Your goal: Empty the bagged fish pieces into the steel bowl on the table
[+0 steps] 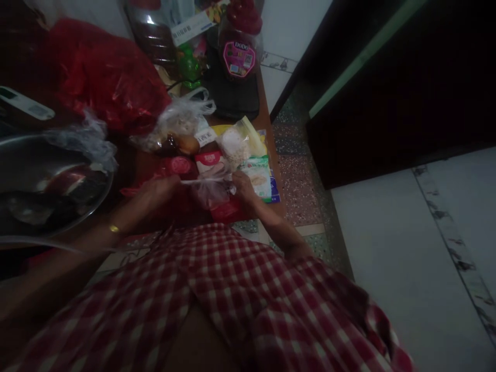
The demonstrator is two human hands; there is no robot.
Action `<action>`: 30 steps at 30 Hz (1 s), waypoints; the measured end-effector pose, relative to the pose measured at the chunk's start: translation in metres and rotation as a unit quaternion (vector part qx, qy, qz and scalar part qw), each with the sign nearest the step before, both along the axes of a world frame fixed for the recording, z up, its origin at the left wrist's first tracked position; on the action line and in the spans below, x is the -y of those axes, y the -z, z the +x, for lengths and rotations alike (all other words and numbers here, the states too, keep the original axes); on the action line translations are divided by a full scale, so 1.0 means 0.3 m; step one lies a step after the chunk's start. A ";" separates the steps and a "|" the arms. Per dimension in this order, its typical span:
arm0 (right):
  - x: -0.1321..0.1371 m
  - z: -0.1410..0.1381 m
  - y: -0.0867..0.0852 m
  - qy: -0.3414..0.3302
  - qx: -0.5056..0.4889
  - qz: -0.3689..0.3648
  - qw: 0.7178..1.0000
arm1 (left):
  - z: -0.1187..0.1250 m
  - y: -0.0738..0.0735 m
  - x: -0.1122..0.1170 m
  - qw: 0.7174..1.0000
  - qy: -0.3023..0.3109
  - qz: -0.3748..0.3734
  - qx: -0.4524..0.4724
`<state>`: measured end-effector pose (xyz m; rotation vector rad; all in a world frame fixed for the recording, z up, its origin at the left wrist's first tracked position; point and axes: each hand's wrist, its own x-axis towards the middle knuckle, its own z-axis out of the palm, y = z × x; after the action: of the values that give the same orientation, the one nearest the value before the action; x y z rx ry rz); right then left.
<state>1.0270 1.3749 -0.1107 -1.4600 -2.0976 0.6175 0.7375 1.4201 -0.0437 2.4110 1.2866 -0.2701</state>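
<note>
Thin clear plastic bag [211,187], stretched crosswise between both hands near the front edge of the brown wooden table [267,121], its twisted neck running left to right. Left hand [160,188] and right hand [243,186] each pinch an end, equally near. Red packets [180,165] lie behind; pale tiled floor [387,258] lies to the right.

Red bag [104,77], metal bowl [23,160], DoDo jar [239,54]
</note>
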 end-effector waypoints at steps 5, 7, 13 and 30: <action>0.001 0.019 -0.052 0.081 -0.074 -0.147 0.983 | -0.010 -0.007 -0.010 0.999 -0.042 0.004 0.018; -0.023 -0.006 -0.108 0.075 -0.185 -0.194 0.960 | 0.028 -0.053 -0.032 0.996 -0.055 -0.020 0.066; -0.077 -0.125 -0.150 0.023 -0.407 -0.296 0.864 | 0.153 -0.154 -0.047 0.952 -0.085 -0.124 0.266; -0.117 -0.191 -0.054 -0.026 -0.229 -0.136 0.964 | 0.187 -0.059 -0.068 0.989 0.049 -0.030 0.132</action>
<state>0.9698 1.4101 -0.0943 -1.2489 -1.7381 1.1787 0.7937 1.4405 -0.0261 2.3675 1.0290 -0.0132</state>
